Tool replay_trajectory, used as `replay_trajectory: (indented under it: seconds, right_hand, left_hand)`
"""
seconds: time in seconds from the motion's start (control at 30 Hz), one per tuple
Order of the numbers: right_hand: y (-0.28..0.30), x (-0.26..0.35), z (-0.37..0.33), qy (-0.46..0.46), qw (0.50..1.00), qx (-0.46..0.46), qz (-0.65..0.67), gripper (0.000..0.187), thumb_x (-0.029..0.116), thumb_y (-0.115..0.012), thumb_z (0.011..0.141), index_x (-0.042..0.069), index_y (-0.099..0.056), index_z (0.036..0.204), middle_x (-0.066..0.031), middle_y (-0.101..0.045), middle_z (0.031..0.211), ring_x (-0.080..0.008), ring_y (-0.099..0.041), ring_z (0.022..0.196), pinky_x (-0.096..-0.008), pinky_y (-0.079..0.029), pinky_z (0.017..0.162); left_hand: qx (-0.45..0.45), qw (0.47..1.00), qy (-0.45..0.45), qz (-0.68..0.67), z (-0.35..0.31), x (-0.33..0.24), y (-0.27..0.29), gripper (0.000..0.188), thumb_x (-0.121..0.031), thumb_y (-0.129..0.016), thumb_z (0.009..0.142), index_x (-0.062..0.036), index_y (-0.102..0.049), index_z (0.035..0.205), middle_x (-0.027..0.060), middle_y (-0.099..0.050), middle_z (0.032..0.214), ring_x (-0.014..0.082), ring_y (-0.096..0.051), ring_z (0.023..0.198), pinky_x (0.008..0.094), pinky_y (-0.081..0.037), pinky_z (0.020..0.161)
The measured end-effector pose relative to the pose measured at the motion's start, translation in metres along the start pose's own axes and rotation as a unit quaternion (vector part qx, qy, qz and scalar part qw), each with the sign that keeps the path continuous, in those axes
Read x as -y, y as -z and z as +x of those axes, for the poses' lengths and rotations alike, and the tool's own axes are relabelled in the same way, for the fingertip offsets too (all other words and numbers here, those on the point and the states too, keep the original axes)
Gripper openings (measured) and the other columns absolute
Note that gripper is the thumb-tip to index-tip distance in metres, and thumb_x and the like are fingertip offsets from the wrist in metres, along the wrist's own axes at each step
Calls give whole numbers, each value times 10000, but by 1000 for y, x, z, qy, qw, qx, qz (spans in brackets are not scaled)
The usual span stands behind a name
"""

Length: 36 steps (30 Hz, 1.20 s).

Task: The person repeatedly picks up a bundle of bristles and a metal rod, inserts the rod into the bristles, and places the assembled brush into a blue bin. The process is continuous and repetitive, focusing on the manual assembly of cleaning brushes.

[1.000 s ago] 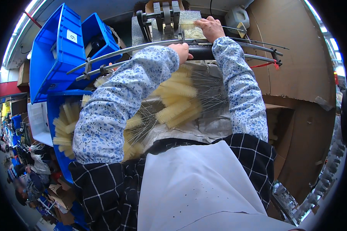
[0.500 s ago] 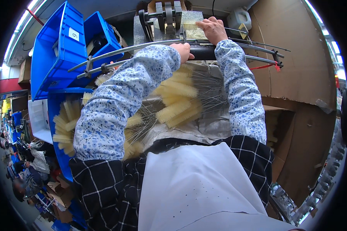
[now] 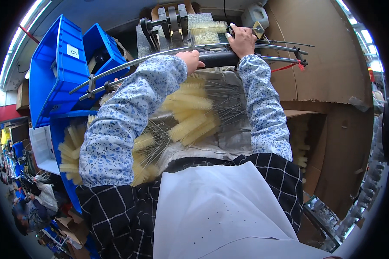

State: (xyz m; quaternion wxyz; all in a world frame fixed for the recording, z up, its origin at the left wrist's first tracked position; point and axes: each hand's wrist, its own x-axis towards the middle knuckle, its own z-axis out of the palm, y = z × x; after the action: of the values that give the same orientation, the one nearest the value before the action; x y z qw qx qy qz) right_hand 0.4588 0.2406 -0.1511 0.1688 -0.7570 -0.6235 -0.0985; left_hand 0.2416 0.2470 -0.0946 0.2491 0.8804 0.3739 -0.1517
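At the machine (image 3: 173, 26), a pale yellow bristle brush (image 3: 208, 28) lies level over a grey block, its wire stem running to the right. My right hand (image 3: 243, 42) is at that stem, thumb and forefinger around the wire beside the bristle end. My left hand (image 3: 189, 60) is closed at the curved metal rail (image 3: 153, 56), just below the machine; its fingertips are hidden, so what they grip does not show. Between my forearms a heap of similar brushes (image 3: 190, 103) rests on pale cloth, their wire stems pointing right.
Blue bins (image 3: 56, 73) are stacked at left, and a lower blue bin (image 3: 65, 129) holds more brushes. A black cylindrical bar (image 3: 218, 59) runs beneath the rails. Cardboard (image 3: 324, 56) stands at right, near a white plastic jug (image 3: 256, 16). A red ribbon (image 3: 289, 66) hangs from the rail end.
The whole view has shifted slightly left and down. More of the brush's bristles now show beside my right hand, whose fingers are more spread. My left hand stays by the rail.
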Motion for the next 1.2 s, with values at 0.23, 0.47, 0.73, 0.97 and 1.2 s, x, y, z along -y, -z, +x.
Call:
replay_trajectory:
  seconds: [0.23, 0.47, 0.73, 0.97, 1.2]
  right_hand:
    - [-6, 9, 6, -11, 996, 1, 85, 330, 211, -585, 745, 123, -577, 1063, -52, -599, 1011, -231, -554, 938, -397, -407, 799]
    - [-3, 31, 2, -7, 998, 11, 69, 306, 154, -556, 739, 114, -582, 1042, -45, -602, 1004, -223, -564, 926, -403, -423, 780]
    - [-1, 76, 0, 7, 998, 20, 60, 218, 150, -549, 748, 95, -599, 953, -52, -617, 912, -211, -585, 863, -397, -423, 732]
    - [5, 130, 1, -18, 993, 104, 44, 178, 110, -445, 804, 83, -585, 910, -57, -613, 896, -203, -586, 850, -391, -399, 762]
    - [-1, 155, -2, -4, 996, 69, 57, 188, 106, -436, 793, 72, -574, 915, -55, -603, 921, -205, -572, 882, -394, -398, 766]
  left_hand:
    - [50, 999, -18, 9, -14, 12, 13, 404, -391, -402, 880, 2, -445, 961, 201, -564, 927, 320, -544, 916, 406, -432, 782]
    - [106, 994, 25, 29, -161, 56, 58, 323, -331, -492, 837, -29, -464, 950, 175, -570, 860, 323, -554, 831, 401, -430, 726]
    - [-15, 982, 97, -162, -307, 62, 11, 390, -181, -627, 747, -32, -441, 1055, 149, -483, 963, 288, -515, 863, 340, -417, 771]
    - [-66, 995, 69, 17, -299, 46, -17, 494, -196, -642, 713, -58, -418, 1131, 123, -461, 1076, 289, -439, 1022, 380, -340, 884]
    - [16, 989, 22, 147, -277, 59, -44, 520, -170, -621, 693, -93, -422, 1167, 89, -495, 983, 244, -460, 961, 349, -326, 855]
